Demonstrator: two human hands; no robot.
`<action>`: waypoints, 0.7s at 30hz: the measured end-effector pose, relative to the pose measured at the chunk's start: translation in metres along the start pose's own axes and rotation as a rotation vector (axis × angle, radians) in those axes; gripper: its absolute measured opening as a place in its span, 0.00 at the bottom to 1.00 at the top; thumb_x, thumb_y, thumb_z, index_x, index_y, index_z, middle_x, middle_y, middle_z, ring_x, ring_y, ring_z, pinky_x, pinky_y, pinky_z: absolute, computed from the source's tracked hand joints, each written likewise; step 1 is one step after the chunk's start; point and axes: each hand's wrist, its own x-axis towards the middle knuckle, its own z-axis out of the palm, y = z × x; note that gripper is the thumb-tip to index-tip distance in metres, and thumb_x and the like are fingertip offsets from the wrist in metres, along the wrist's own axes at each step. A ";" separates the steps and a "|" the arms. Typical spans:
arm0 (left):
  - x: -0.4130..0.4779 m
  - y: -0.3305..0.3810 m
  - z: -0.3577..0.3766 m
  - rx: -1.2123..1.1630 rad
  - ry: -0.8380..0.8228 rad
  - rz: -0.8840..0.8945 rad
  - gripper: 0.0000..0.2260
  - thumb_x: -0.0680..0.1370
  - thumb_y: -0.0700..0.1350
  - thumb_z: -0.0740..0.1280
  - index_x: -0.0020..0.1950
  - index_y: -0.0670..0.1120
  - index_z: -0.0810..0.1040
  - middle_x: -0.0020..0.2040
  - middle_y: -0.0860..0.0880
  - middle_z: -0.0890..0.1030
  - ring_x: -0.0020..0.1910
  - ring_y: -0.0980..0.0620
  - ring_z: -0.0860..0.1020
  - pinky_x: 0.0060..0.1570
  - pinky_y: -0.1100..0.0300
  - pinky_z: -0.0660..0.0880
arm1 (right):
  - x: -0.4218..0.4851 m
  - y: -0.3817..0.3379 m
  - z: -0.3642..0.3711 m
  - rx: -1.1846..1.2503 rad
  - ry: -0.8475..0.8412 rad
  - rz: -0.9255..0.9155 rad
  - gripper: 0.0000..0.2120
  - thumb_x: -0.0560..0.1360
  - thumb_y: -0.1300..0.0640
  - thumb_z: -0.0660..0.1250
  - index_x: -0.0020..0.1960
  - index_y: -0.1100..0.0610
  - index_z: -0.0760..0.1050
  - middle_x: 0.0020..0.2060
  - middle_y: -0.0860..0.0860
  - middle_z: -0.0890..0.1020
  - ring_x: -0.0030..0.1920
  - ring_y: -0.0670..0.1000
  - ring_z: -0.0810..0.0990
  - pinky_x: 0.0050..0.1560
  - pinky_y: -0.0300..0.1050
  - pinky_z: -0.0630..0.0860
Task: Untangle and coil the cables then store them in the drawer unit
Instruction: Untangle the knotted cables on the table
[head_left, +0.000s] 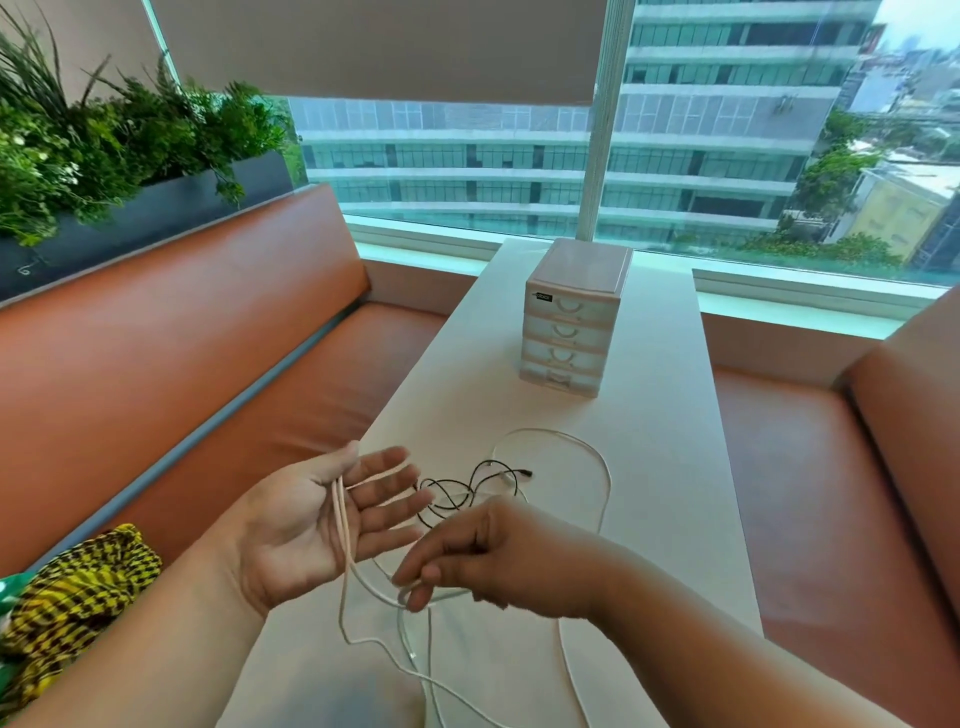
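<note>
My left hand (317, 525) is held palm up with its fingers spread, and loops of a white cable (602, 478) lie across the palm. My right hand (483, 556) pinches the same white cable just below the left palm. The rest of that cable runs in a wide arc over the white table (660, 467) and trails toward me. A thin black cable (467, 483) lies tangled on the table just beyond my fingers. The small pink drawer unit (571, 322) stands at the table's far middle, all its drawers shut.
Orange benches (208, 364) flank the narrow table on both sides. A planter with green plants (104, 156) runs behind the left bench. A large window lies beyond the table's far end. A yellow-and-black patterned cloth (78, 587) sits by my left arm.
</note>
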 end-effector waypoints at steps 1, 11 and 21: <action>0.000 0.001 0.000 0.030 0.020 0.003 0.19 0.80 0.49 0.57 0.44 0.38 0.81 0.40 0.41 0.83 0.40 0.41 0.84 0.42 0.43 0.81 | 0.000 0.002 0.004 -0.034 0.035 0.030 0.08 0.78 0.54 0.64 0.54 0.49 0.81 0.46 0.46 0.86 0.36 0.45 0.74 0.36 0.39 0.69; 0.002 -0.015 0.006 0.180 0.023 -0.056 0.21 0.80 0.50 0.57 0.44 0.35 0.82 0.37 0.42 0.80 0.31 0.49 0.79 0.30 0.59 0.78 | -0.005 -0.006 -0.005 0.033 0.175 -0.079 0.10 0.81 0.65 0.58 0.60 0.57 0.73 0.49 0.39 0.82 0.39 0.33 0.78 0.41 0.26 0.69; 0.001 0.010 -0.011 -0.240 -0.166 0.050 0.23 0.50 0.39 0.83 0.41 0.41 0.78 0.26 0.53 0.63 0.19 0.56 0.63 0.21 0.61 0.69 | -0.021 0.017 0.008 0.155 -0.115 0.104 0.06 0.82 0.56 0.57 0.52 0.51 0.72 0.53 0.55 0.84 0.27 0.52 0.57 0.28 0.43 0.59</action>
